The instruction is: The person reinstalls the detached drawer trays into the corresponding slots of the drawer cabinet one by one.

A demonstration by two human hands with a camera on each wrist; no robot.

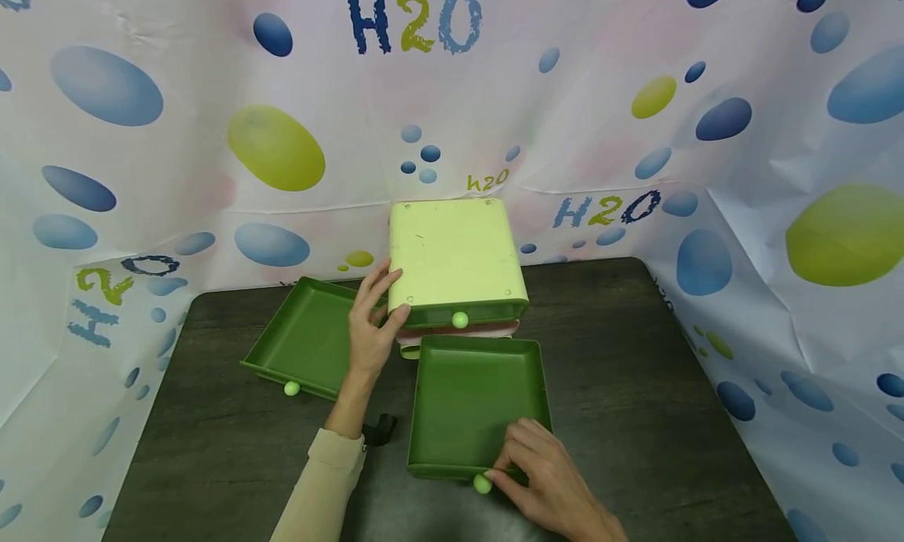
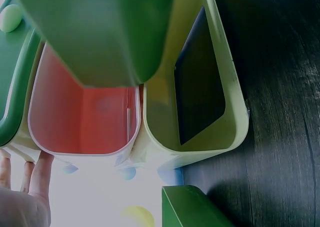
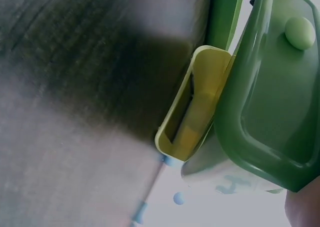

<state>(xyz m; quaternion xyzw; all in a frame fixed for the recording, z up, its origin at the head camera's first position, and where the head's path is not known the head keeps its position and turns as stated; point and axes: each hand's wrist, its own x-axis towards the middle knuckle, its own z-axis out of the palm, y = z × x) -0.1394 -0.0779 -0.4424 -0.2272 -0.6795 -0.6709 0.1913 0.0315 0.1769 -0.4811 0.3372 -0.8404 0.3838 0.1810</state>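
Note:
A stacked drawer cabinet [image 1: 455,252] has a pale yellow-green top and a closed top drawer with a round knob [image 1: 460,320]. Below it, the pink middle compartment [image 2: 105,112] and the yellow-green bottom compartment [image 2: 235,117] stand without drawers. My left hand [image 1: 370,330] rests along the cabinet's left side, fingers extended. With my right hand [image 1: 540,479] I pinch the front rim of an empty green drawer [image 1: 473,401], beside its light green knob [image 1: 482,484]. This drawer is held out in front of the cabinet, its rear toward the lower compartments.
Another empty green drawer [image 1: 311,330] lies at an angle on the dark wooden table [image 1: 636,416], left of the cabinet, partly behind my left forearm. A printed sheet [image 1: 565,95] with coloured ovals hangs close behind the cabinet and along both sides.

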